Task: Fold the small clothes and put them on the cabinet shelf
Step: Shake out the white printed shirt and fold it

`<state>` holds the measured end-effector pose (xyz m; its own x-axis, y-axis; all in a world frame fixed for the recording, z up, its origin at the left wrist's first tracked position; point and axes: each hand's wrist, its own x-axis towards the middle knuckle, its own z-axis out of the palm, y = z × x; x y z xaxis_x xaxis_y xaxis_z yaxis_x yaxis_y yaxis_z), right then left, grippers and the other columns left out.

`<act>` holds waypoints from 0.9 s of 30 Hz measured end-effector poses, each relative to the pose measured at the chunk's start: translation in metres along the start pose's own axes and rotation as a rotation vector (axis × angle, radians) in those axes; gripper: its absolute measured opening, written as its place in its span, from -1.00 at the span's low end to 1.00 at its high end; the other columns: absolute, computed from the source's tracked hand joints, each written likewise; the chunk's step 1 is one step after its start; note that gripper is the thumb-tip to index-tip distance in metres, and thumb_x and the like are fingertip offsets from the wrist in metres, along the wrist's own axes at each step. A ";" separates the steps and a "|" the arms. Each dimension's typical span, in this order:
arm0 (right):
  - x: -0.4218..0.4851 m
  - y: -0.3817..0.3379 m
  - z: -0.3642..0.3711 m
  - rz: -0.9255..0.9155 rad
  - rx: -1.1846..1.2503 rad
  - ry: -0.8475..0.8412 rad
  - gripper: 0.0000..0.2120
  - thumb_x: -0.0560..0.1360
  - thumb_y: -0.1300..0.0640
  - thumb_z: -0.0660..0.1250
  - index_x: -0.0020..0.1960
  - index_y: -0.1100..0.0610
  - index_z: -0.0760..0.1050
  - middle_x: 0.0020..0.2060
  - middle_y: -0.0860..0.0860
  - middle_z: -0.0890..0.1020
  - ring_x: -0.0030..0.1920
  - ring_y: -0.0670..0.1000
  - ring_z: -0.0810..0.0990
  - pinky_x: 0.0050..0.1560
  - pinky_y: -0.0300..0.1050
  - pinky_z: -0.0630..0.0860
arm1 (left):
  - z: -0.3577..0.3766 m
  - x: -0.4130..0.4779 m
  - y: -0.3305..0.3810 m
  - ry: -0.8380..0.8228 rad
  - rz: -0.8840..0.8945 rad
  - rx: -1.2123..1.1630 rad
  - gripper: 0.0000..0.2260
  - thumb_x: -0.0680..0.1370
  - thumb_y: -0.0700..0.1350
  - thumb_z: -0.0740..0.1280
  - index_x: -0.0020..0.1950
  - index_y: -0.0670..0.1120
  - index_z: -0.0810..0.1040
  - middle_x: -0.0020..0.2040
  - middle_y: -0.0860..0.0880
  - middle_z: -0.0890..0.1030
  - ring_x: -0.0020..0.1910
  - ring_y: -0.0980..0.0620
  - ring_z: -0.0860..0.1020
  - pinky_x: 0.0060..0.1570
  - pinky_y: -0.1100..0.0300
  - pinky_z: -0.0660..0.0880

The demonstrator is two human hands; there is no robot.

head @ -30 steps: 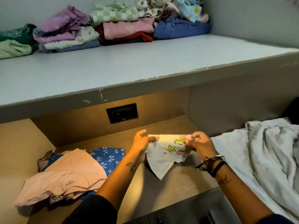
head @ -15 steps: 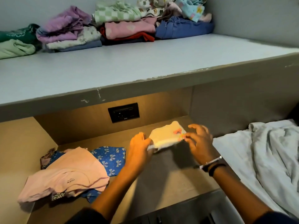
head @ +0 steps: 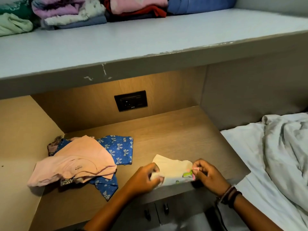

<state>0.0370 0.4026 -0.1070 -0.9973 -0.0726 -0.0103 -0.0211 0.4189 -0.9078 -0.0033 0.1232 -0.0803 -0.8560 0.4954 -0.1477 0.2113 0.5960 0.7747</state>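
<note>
Small white printed garment [head: 173,170] is down on the near right part of the wooden lower shelf [head: 175,130], part folded, with a cream flap turned over and a green and pink print showing at its near edge. Left hand [head: 143,179] is closed on the bunched left end of it, and right hand [head: 206,174] pinches the right corner between fingertips, so both hands are holding the same piece and I judge a fold is being set right now. Over to the left on that same shelf lies a loose heap: a pink top [head: 75,162] spread over a blue garment with white bows [head: 118,147], with a darker patterned piece poking out at the far left, and none of it looks folded, so that work is left. Up on the grey upper shelf [head: 150,40], along the far edge, folded stacks sit in a row: green items [head: 13,24] at the left, a purple, white and blue-grey pile [head: 71,12] next, a pink and red pile [head: 138,5], then a blue one [head: 200,4]. So a good share looks finished, and at least three pieces remain plus this one. A black wall socket [head: 130,100] sits in the back panel, and rumpled white bedding [head: 275,155] lies to the right.
</note>
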 end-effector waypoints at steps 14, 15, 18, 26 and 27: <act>0.058 -0.021 0.026 0.399 -0.238 0.123 -0.90 0.61 0.13 0.13 -0.05 0.06 0.39 -0.11 0.08 0.67 -0.15 0.05 0.67 -0.17 -0.02 0.65 | -0.004 0.051 -0.003 0.406 -0.402 -0.606 -0.63 0.51 0.03 0.42 0.22 -0.06 0.41 0.04 -0.08 0.60 -0.05 -0.01 0.63 -0.13 0.13 0.60; 0.058 -0.022 0.026 0.409 -0.249 0.128 -0.91 0.61 0.13 0.13 -0.02 0.08 0.39 -0.09 0.09 0.67 -0.15 0.05 0.66 -0.19 -0.04 0.64 | -0.005 0.050 -0.003 0.386 -0.388 -0.637 -0.56 0.50 0.03 0.43 0.29 -0.07 0.37 0.04 -0.07 0.59 -0.04 0.01 0.62 -0.13 0.15 0.61; 0.056 -0.021 0.025 0.441 -0.269 0.122 -0.92 0.61 0.13 0.12 0.04 0.11 0.36 -0.09 0.10 0.66 -0.17 0.05 0.66 -0.23 -0.07 0.64 | -0.008 0.047 -0.014 0.301 -0.359 -0.614 -0.31 0.43 -0.12 0.52 0.45 -0.08 0.25 0.12 -0.10 0.58 0.08 -0.07 0.61 0.05 0.03 0.62; 0.045 -0.039 0.023 0.499 -0.521 -0.006 -0.78 0.56 0.08 0.18 0.15 0.14 0.36 0.04 0.13 0.61 -0.06 0.10 0.63 -0.11 -0.03 0.60 | 0.003 0.070 -0.021 0.386 -0.297 -0.374 -0.42 0.50 -0.31 0.41 0.47 -0.08 0.29 0.08 -0.13 0.52 0.05 -0.01 0.59 -0.22 0.26 0.61; 0.044 -0.044 0.022 0.480 -0.643 -0.036 -0.73 0.53 0.07 0.21 0.20 0.13 0.36 0.09 0.11 0.58 0.01 0.11 0.60 -0.09 -0.04 0.56 | 0.006 0.073 -0.021 0.391 -0.293 -0.349 -0.44 0.50 -0.30 0.40 0.46 -0.08 0.30 0.04 -0.10 0.51 0.03 -0.01 0.59 -0.21 0.25 0.61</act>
<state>-0.0044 0.3608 -0.0766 -0.9052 0.2232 -0.3616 0.3621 0.8505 -0.3815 -0.0674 0.1510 -0.1108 -0.9792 0.0334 -0.2003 -0.1710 0.3971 0.9017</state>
